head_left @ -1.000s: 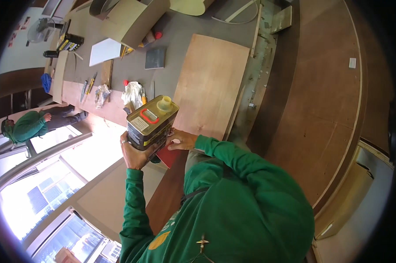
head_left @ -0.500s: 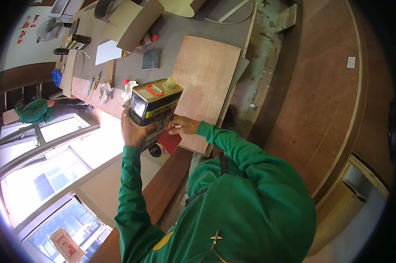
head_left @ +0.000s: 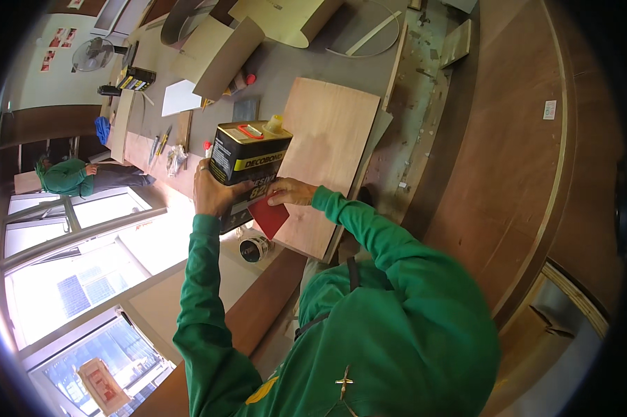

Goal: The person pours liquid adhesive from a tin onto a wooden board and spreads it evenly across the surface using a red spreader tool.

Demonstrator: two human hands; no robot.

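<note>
A black rectangular metal can (head_left: 247, 154) with a red carrying handle and a pale yellow spout cap is upright in front of me, at the near end of the table. My left hand (head_left: 214, 194) grips its left side, thumb across the front face. In my right hand (head_left: 292, 192) is a flat red plastic spreader (head_left: 269, 218), pinched between thumb and fingers. The right fingers are up against the can's front right side, where some fingertips are hidden. Below the can stands a small open round tin (head_left: 253, 248), dark inside.
A plywood panel (head_left: 331, 132) lies right of the can. Curved sheets (head_left: 223, 55), a white sheet (head_left: 181, 98), a grey block (head_left: 245, 109) and slim tools (head_left: 160, 142) are farther back on the table. Another person (head_left: 70, 176) is at the far left. Scraps litter the floor (head_left: 414, 125).
The can has tipped more upright and shifted slightly right, still in my left hand. The red spreader has turned a little, and more of the small tin shows.
</note>
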